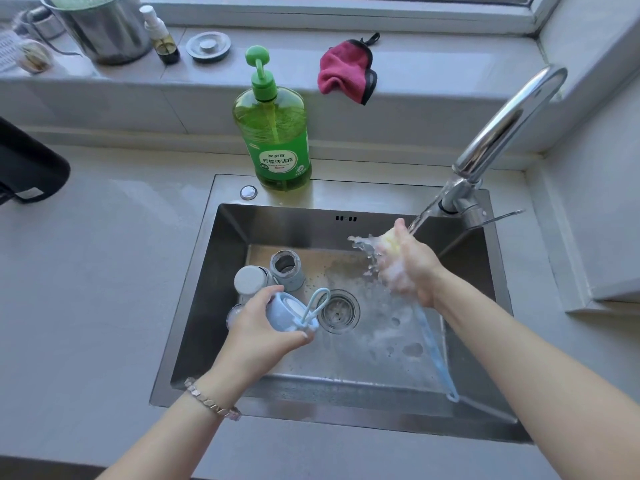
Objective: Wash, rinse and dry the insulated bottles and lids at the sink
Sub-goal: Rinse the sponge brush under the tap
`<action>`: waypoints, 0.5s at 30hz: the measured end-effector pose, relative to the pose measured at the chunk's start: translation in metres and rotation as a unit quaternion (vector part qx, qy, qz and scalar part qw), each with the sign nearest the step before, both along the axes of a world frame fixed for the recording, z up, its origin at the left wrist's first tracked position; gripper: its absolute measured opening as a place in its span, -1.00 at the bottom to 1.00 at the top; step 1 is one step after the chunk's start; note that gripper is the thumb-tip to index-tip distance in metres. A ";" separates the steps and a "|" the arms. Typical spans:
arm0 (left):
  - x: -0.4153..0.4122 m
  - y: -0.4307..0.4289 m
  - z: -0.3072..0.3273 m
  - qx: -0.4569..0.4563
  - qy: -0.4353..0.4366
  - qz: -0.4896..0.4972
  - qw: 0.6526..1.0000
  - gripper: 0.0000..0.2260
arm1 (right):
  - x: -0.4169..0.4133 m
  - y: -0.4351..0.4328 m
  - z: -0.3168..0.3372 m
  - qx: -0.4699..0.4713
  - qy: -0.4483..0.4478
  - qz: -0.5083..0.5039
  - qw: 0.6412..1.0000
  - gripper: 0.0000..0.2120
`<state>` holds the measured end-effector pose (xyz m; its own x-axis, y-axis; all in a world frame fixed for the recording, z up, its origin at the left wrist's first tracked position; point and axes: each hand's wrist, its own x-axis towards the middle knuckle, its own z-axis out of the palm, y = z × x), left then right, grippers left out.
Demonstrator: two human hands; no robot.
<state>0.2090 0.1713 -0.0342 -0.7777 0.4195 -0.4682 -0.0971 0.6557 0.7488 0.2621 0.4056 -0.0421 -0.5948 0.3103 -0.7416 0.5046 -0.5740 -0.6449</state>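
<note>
Over sink [214,271]: left grip [263,327] clasps blue lid [287,313]; right grip [408,268] squeezes soapy brush [433,348] under tap [502,126].

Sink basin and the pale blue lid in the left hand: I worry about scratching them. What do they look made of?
The sink basin is likely stainless steel with a brushed finish: grey metal sheen and soft streaked reflections on its walls. The pale blue lid, held by the left hand, is probably plastic: smooth, matte and evenly coloured, though silicone cannot be ruled out.
</note>
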 end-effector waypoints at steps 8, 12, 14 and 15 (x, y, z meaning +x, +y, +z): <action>-0.003 -0.003 0.002 -0.008 0.008 -0.008 1.000 -0.34 | -0.009 -0.001 0.003 0.033 0.030 0.020 0.999 -0.51; -0.003 -0.004 0.002 -0.008 0.011 -0.005 1.000 -0.34 | -0.005 0.010 0.002 -0.009 0.050 0.036 0.998 -0.39; -0.002 -0.004 0.003 -0.010 0.012 -0.005 1.000 -0.34 | 0.000 0.016 0.003 -0.069 0.077 0.039 0.994 -0.43; -0.002 -0.004 0.003 -0.010 0.012 -0.006 1.000 -0.34 | 0.003 0.018 0.004 -0.093 0.090 0.041 0.991 -0.51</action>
<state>0.2072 0.1673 -0.0310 -0.7835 0.4201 -0.4578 -0.0704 0.6720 0.7372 0.2654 0.4241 -0.0376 -0.7409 0.1235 -0.6602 0.4407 -0.6524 -0.6165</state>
